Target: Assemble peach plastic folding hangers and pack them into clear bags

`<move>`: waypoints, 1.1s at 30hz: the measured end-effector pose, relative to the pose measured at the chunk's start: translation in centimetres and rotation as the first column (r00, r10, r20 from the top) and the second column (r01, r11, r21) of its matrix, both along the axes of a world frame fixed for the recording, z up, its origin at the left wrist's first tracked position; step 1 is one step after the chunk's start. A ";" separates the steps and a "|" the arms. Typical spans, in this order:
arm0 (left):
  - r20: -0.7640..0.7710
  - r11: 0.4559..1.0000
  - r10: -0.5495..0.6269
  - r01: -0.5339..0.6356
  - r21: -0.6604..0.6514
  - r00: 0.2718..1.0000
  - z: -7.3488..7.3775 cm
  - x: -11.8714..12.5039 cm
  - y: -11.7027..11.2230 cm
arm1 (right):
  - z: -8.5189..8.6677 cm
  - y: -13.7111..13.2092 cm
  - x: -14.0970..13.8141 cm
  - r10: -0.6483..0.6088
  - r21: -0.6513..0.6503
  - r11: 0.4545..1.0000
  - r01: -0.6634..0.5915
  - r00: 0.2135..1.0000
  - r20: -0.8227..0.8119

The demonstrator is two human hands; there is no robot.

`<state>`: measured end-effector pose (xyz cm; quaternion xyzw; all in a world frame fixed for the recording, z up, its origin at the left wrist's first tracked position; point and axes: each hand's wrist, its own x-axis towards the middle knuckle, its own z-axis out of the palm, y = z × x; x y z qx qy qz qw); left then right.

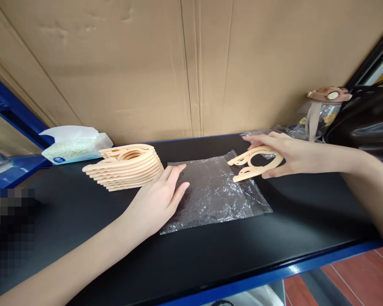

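Between my right thumb and fingers is a peach plastic folding hanger (pixel 277 162), folded up, with its two arms pointing left. My right hand (pixel 289 155) holds it over the right edge of a flat clear plastic bag (pixel 207 187). My left hand (pixel 158 193) lies at the bag's left side, fingers stretched out and thumb apart, with nothing in it. Whether its fingertips press on the bag I cannot tell. Just left of that hand stands a neat stack of matching folded hangers (pixel 127 168), partly hidden by my knuckles.
A tissue pack (pixel 76 144) sits at the back left. Crumpled clear plastic (pixel 285 131) and a drink bottle (pixel 327 110) are at the back right, beside a black bag (pixel 367 123). Cardboard (pixel 130 72) walls the back of the black table (pixel 191 263), which has a blue front edge.
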<state>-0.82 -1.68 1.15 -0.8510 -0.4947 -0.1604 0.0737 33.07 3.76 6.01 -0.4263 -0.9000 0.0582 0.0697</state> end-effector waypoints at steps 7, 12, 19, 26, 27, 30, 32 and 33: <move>0.040 0.998 -0.033 0.035 -0.059 0.999 -0.2 0.1 -0.1 | -1.8 0.6 -1.6 -0.027 -0.055 0.998 0.019 0.990 -0.140; 0.026 0.993 -0.075 0.077 -0.088 0.997 -0.2 -0.2 -0.1 | -2.4 0.5 -2.9 0.000 -0.112 0.994 -0.014 0.992 -0.129; 0.020 0.981 -0.121 0.123 -0.149 0.992 -0.7 -0.5 0.2 | -3.9 1.5 -3.4 0.008 -0.173 0.984 -0.037 0.986 -0.165; -0.099 0.995 -0.052 0.044 -0.089 0.994 -1.3 -0.5 0.3 | -2.8 1.4 -2.6 -0.008 -0.254 0.967 -0.016 0.996 -0.093; -0.123 0.997 -0.052 0.044 -0.065 0.991 -1.5 -0.5 0.3 | -2.5 1.4 -2.4 -0.005 -0.259 0.966 -0.016 0.997 -0.081; -0.158 0.997 -0.073 0.070 -0.023 0.985 -2.0 -0.6 0.4 | -2.1 1.4 -2.0 0.017 -0.263 0.964 -0.040 0.996 -0.088; -0.154 0.996 -0.088 0.083 -0.037 0.984 -2.2 -0.6 0.4 | -2.4 1.6 -2.1 0.035 -0.260 0.963 -0.070 0.990 -0.137; -0.145 0.995 -0.090 0.083 -0.053 0.985 -2.2 -0.6 0.4 | -2.7 1.7 -2.3 0.042 -0.263 0.961 -0.088 0.983 -0.177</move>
